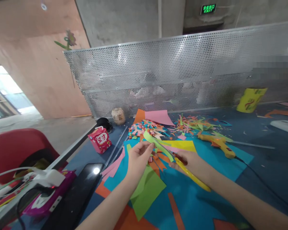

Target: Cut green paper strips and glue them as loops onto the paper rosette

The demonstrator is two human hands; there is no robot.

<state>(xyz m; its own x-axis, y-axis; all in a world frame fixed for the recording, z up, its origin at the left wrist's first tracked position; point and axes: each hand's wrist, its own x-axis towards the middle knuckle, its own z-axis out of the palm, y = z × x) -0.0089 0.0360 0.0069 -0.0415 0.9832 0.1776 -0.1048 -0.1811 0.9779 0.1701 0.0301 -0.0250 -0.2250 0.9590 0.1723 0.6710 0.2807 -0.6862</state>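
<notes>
Pinched between the fingers of my left hand point(141, 156) is a light green paper strip point(164, 150), held up above the table. My right hand point(186, 161) grips yellow-handled scissors point(190, 174), whose blades lie along the strip and partly behind it. Below the hands are a green paper sheet point(148, 188), orange paper scraps and a large blue sheet point(182, 199). A heap of small cut paper pieces point(146, 127) in several colours sits just beyond my left hand.
A yellow glue gun point(217, 143) with a cord lies at right, near thin paper shreds point(194, 123). At left are a pink box point(100, 139), a dark phone point(79, 195) and a white plug point(49, 177). A perforated metal screen point(124, 76) borders the table's back; a person sits behind it.
</notes>
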